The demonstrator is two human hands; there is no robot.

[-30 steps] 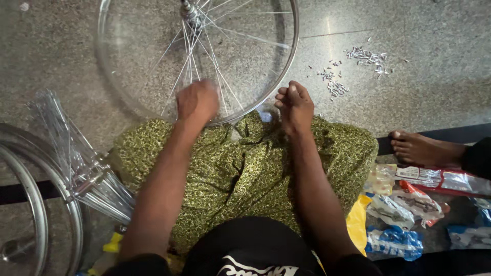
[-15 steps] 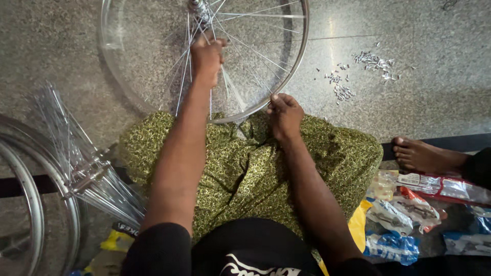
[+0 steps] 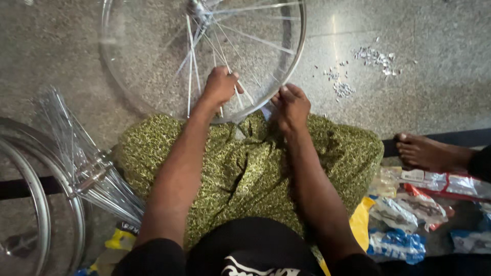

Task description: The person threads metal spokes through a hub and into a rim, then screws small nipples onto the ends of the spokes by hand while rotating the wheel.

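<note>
The left hand, which half a second ago reaches up the spokes close to the hub, now sits lower, closed around spokes near the rim of the bicycle wheel. The right hand holds much the same spot at the rim's near edge, fingers now pinched closer onto it.

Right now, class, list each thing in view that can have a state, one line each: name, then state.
Wheel: flat on the floor, partly spoked.
Left hand: closed on a spoke.
Right hand: pinching at the rim.
Nipples: scattered loose on the floor.
Spare spokes: bundled at a hub.
Packets: lying in a heap.
</note>
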